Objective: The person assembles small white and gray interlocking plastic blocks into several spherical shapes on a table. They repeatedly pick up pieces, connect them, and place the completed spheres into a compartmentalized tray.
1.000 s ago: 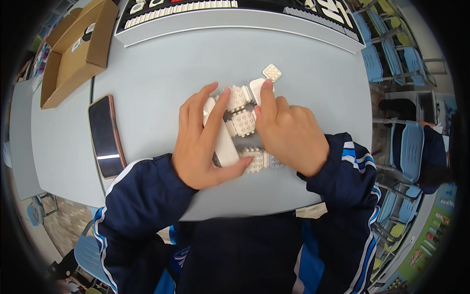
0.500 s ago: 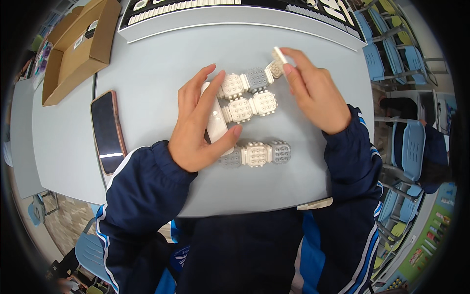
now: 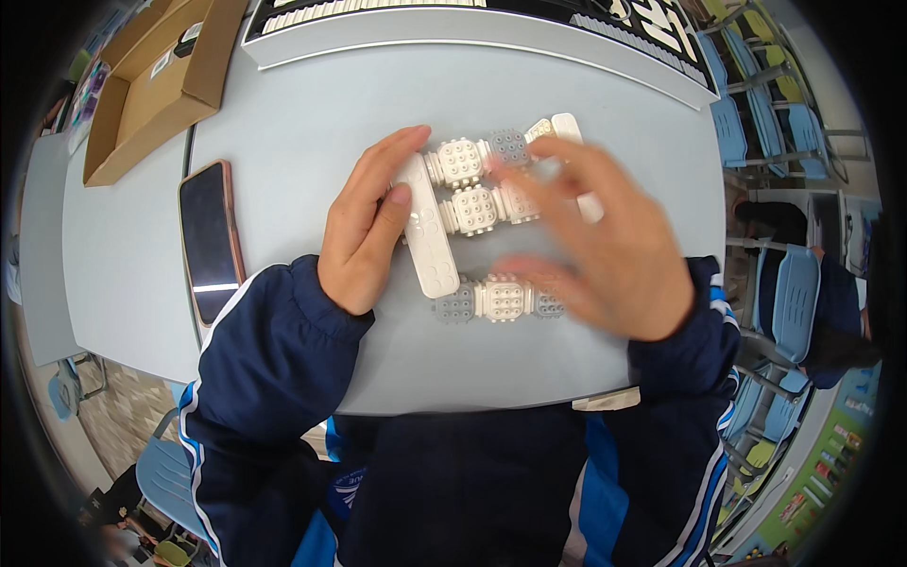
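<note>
My left hand (image 3: 367, 222) is closed around the upper part of a long white studded bar (image 3: 433, 241), thumb against its side. Joined to this bar are two rows of studded blocks: an upper row with a white block (image 3: 459, 162) and a grey block (image 3: 509, 146), and a middle row with a white block (image 3: 474, 209). A second white bar (image 3: 566, 127) stands at the right ends of these rows, partly hidden. Above the blocks hovers my right hand (image 3: 614, 241), blurred, fingers apart and nothing visible in them. Below lies a third row with a white block (image 3: 504, 299).
A smartphone (image 3: 210, 241) lies on the table at the left. Beyond it sits an open cardboard box (image 3: 156, 104). A white tray (image 3: 472, 45) of parts runs along the far side. Blue chairs (image 3: 792, 302) stand to the right.
The white bar that my right hand held now lies at the rows' right ends, out of its grip. That hand has moved nearer to me. My left thumb has moved up the long bar.
</note>
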A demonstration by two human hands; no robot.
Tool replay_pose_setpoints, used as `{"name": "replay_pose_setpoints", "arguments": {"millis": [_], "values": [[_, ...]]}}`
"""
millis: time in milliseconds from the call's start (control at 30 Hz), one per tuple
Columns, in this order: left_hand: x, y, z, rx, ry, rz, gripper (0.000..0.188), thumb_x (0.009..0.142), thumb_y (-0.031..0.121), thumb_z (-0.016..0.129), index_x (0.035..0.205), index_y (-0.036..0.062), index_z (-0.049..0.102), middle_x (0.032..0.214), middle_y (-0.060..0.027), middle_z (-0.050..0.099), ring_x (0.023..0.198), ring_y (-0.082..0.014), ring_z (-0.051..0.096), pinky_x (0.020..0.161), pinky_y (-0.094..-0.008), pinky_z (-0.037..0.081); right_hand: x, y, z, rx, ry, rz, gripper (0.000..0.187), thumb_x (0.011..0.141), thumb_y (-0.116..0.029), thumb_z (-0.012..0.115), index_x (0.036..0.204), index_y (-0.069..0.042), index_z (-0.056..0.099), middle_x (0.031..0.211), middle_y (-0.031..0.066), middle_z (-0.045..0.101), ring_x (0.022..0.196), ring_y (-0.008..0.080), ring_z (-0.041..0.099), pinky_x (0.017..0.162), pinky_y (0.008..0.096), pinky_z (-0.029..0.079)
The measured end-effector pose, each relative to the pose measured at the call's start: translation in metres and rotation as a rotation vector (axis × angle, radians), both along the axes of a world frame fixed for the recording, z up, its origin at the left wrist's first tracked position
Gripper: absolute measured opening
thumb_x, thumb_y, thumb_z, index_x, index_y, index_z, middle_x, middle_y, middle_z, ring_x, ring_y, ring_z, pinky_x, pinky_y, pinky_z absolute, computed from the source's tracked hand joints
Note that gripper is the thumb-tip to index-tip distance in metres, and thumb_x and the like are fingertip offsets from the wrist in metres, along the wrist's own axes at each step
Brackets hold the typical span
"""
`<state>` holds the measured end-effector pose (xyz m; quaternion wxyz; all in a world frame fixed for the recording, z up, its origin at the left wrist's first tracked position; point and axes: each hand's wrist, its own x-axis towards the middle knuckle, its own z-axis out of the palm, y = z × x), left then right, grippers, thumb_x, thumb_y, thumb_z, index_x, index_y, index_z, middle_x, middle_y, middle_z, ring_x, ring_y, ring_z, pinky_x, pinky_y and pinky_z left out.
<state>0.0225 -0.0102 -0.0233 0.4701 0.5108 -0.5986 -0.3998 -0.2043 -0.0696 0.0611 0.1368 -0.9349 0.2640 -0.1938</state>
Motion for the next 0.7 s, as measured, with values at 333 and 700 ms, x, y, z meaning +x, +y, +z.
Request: {"name": "replay_pose_setpoints", "arguments": {"millis": [333,700], "values": [[-0.011,-0.001,-0.005,-0.049,0.086,0.111,0.047,0.107,0.024,0.034,0.149,0.0015,0.034,0.142,-0.0186,0.045,0.132,-0.0266,0.043,0.111,-0.0349,0.032,0.035,0.015,-0.054,-0.165,-0.143,0.242,0.062,0.07,-0.034,0.079,0.116,0.001,0.059,0.113,0.0187,0.056,0.094,0.0293,0.059,0.085,0.0385,0.051],[-0.012,0.0,-0.003,-0.107,-0.365,0.143,0.049,0.096,-0.004,0.037,0.144,0.0021,0.037,0.134,-0.0176,0.05,0.126,-0.031,0.049,0.117,-0.047,0.022,0.041,0.011,-0.061,-0.407,-0.239,0.156,0.056,0.076,-0.026,0.08,0.112,0.012,0.063,0.112,0.0291,0.064,0.062,0.0238,0.059,0.057,0.0282,0.051]]}}
